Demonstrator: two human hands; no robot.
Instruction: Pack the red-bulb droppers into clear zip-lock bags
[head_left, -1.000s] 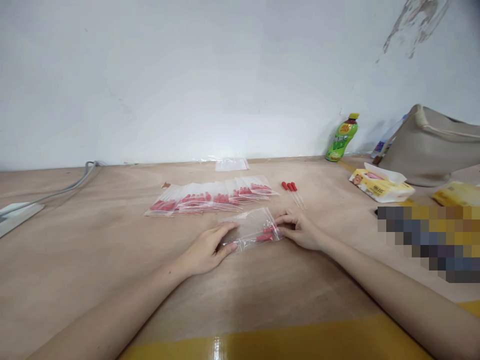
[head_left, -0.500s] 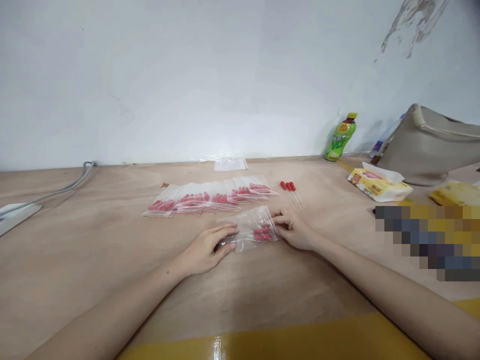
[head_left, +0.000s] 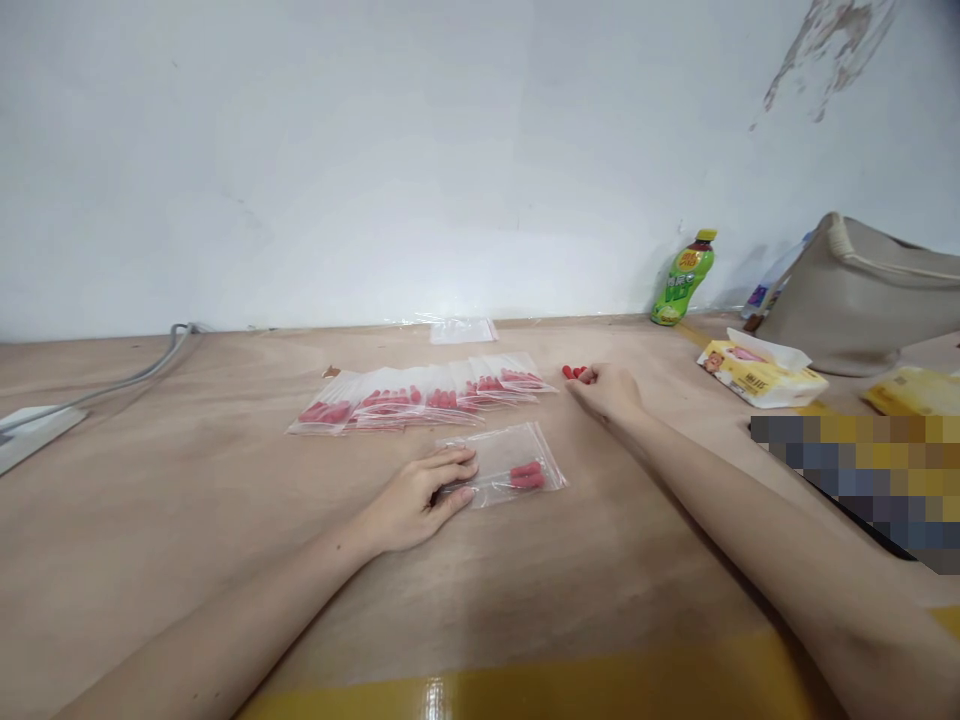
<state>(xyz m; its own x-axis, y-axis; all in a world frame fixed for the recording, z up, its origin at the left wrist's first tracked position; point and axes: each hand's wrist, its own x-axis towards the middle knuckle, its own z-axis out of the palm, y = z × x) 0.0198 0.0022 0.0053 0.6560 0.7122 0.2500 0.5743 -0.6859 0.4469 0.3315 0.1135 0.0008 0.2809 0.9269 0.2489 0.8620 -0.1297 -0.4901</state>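
L hand (head_left: 420, 497) flat, pinning clear bag (head_left: 504, 466) w/ red-capped bits; looks light, slippery film. R hand (head_left: 606, 392) curled over red-bulb droppers (head_left: 573, 372); thin, prob fragile — grip cannot tell.

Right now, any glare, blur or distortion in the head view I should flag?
Head view: soft, even light with faint shadows under the arms; a bright glare spot on the yellow tape at the near table edge; wide-angle bend at the borders; the clear bag under the left hand shows mild sheen; the right hand over the red droppers is slightly soft; a pixelated block masks the right.
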